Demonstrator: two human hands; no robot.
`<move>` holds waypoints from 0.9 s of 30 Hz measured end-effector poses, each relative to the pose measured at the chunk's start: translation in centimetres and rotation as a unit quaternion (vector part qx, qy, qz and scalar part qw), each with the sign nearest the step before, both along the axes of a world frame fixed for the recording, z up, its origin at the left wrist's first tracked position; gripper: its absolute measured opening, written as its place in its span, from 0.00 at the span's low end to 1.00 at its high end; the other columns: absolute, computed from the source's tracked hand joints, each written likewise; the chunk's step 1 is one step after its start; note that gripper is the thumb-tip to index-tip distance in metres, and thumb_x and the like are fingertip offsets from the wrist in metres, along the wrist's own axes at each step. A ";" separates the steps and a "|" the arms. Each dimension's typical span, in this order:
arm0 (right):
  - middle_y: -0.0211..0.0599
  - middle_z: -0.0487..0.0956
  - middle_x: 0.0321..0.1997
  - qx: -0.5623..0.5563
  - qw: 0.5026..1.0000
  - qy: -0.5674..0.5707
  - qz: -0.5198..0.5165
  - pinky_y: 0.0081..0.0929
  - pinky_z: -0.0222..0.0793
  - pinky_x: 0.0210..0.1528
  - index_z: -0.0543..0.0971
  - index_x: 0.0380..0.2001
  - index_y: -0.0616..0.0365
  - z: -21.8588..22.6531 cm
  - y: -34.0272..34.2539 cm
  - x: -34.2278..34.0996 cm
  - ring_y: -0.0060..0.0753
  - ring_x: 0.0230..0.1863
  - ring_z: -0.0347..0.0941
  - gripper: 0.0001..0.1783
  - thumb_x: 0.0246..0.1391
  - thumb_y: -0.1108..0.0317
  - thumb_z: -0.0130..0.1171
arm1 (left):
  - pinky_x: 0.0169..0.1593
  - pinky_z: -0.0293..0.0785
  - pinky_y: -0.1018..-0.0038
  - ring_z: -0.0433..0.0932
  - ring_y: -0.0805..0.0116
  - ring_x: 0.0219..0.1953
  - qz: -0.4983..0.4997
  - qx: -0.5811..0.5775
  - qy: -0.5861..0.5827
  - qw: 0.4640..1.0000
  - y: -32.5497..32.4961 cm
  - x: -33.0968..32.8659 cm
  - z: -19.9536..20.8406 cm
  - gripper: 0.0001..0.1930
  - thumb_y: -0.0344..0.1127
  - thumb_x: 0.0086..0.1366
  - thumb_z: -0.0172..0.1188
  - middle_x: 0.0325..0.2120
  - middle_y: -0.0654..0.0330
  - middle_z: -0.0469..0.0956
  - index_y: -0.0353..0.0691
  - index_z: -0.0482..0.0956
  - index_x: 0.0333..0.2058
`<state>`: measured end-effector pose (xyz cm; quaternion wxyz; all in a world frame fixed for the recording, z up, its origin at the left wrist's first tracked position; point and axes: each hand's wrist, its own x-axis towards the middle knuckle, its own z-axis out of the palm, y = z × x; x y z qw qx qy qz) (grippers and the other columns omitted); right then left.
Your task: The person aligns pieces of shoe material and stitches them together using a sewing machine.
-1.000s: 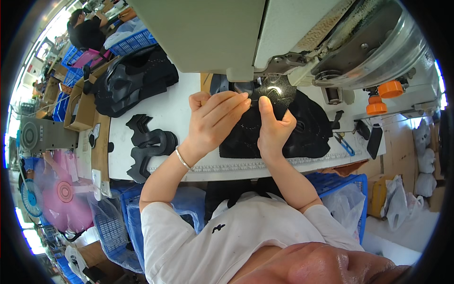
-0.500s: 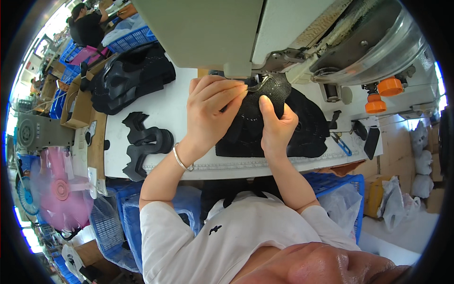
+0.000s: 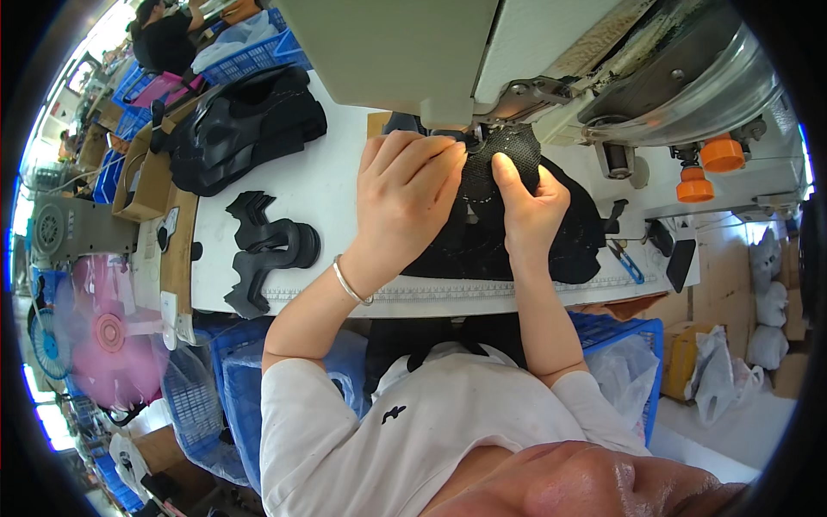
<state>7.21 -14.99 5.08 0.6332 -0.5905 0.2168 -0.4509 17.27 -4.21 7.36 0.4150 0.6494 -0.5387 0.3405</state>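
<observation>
A black mesh shoe upper (image 3: 512, 143) lies under the presser area of a pale sewing machine (image 3: 388, 52). My left hand (image 3: 412, 194) is closed, thumb and fingers pinched together at the upper's left edge, close beside the needle area; the fingertips partly hide what they grip. With the thumb on top of the mesh and the fingers curled at its right edge, my right hand (image 3: 532, 208) holds the upper. More black upper material (image 3: 573, 246) spreads on the table beneath and right of my hands. The needle itself cannot be made out.
Black shoe parts (image 3: 250, 121) are piled at the far left, with curved black pieces (image 3: 267, 250) stacked nearer. Blue-handled snips (image 3: 626, 263) lie to the right, past a ruler strip (image 3: 465, 293) along the front edge. Blue crates (image 3: 237, 362) stand below; a pink fan (image 3: 110, 332) is left.
The view has shifted a little, so the machine appears farther right and higher. Both hands keep hold of the upper; the mesh has turned slightly, and my right hand sits a bit farther right.
</observation>
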 end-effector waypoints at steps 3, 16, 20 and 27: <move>0.17 0.71 0.17 -0.041 0.999 0.029 -0.007 0.14 0.55 0.22 0.76 0.19 0.61 -0.3 -0.6 -0.4 0.08 0.20 0.60 0.14 0.54 0.68 0.64 | 0.37 0.66 0.71 0.74 0.68 0.31 0.003 -0.006 -0.009 1.000 -0.3 -0.1 -0.1 0.08 0.25 0.48 0.67 0.30 0.66 0.79 0.38 0.82 0.30; 0.20 0.73 0.16 -0.143 0.982 0.123 -0.012 0.17 0.59 0.23 0.78 0.21 0.63 0.9 -3.1 -0.7 0.10 0.20 0.62 0.13 0.52 0.65 0.66 | 0.35 0.65 0.70 0.70 0.66 0.31 0.003 0.009 -0.012 1.000 -0.4 -0.1 -0.6 0.08 0.27 0.50 0.67 0.30 0.66 0.76 0.38 0.81 0.32; 0.15 0.67 0.15 -0.153 0.981 0.117 -0.028 0.16 0.48 0.20 0.74 0.14 0.60 2.2 -3.8 -0.3 0.09 0.18 0.56 0.18 0.53 0.66 0.66 | 0.33 0.67 0.71 0.71 0.64 0.29 0.022 0.010 -0.015 1.000 -0.7 -1.0 -0.4 0.10 0.24 0.47 0.69 0.29 0.63 0.77 0.35 0.82 0.31; 0.31 0.83 0.30 -0.256 0.945 0.202 -0.004 0.20 0.70 0.38 0.83 0.32 0.64 0.6 -8.1 0.5 0.19 0.33 0.76 0.12 0.53 0.63 0.65 | 0.34 0.70 0.70 0.71 0.63 0.31 0.065 0.025 -0.026 0.997 -1.2 -2.3 -0.7 0.12 0.24 0.48 0.69 0.30 0.61 0.75 0.33 0.81 0.33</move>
